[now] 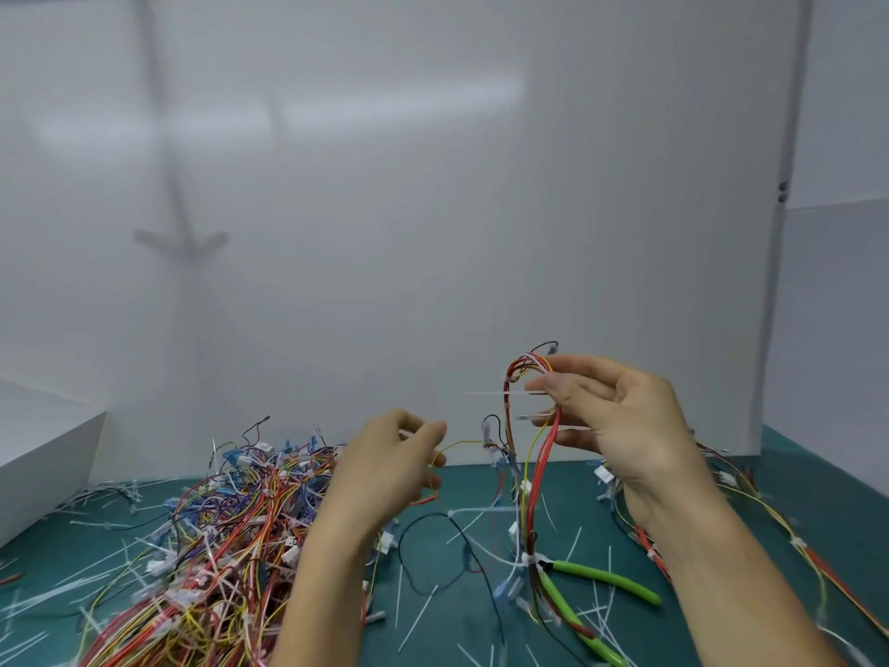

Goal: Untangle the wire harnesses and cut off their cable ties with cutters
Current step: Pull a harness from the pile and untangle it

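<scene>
Nearest, on the teal mat, the green-handled cutters lie untouched among scattered cut ties. The lower end of the lifted harness trails down just beside their head. A big tangled pile of harnesses sits to the left, and a few looser wires run off to the right. Above these, the left hand has thumb and forefinger closed in a pinch on a thin yellow wire. The right hand holds the harness up by its looped top, fingers curled round the red and yellow strands. A white cable tie sticks out sideways from that loop. The step in hand looks like teasing the yellow lead free. It is best drawn gently along its own run with the loop kept slack, and the tie then nipped at its head, clear of the insulation. Farther off at the left stands a white box; its inside is hidden from here.
</scene>
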`<act>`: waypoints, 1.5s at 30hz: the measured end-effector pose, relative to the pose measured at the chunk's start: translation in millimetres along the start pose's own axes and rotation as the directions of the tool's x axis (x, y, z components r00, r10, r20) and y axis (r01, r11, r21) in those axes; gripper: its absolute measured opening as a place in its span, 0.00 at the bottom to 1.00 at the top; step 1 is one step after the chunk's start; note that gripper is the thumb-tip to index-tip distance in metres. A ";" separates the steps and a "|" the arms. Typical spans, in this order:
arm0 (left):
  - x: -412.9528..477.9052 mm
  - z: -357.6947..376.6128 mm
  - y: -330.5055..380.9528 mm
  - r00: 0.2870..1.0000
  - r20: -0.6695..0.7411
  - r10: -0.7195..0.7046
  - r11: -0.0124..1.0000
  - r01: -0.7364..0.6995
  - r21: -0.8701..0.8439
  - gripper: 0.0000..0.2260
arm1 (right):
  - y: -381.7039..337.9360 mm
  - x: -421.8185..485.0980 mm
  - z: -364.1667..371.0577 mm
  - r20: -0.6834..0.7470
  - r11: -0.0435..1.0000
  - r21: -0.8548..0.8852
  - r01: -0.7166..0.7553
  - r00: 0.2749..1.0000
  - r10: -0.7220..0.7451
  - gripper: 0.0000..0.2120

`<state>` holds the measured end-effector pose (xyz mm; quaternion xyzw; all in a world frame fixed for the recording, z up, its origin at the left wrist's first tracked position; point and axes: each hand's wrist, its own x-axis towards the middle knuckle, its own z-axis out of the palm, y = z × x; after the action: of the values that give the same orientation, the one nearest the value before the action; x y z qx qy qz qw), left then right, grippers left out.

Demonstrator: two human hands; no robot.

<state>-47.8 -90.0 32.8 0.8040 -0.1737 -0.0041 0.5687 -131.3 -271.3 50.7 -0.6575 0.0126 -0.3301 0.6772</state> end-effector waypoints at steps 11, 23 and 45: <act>-10.8 29.1 24.1 0.971 0.229 0.075 0.835 0.064 -0.547 0.11 | 9.0 -5.0 19.7 0.133 0.997 -0.052 0.062 0.990 -0.054 0.06; -9.0 41.8 20.2 0.982 0.184 0.048 0.784 0.077 -0.616 0.05 | -1.9 -5.0 4.9 0.247 0.839 -0.500 0.214 0.964 -0.099 0.16; -20.4 26.0 30.0 0.764 0.325 0.557 0.760 -0.627 0.172 0.09 | -0.5 6.0 -15.5 0.139 0.978 -0.101 -0.183 0.971 0.196 0.31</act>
<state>-80.5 -116.8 47.2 0.7690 -0.4908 0.0982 0.3977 -133.8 -287.7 51.6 -0.7050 0.0394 -0.2132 0.6752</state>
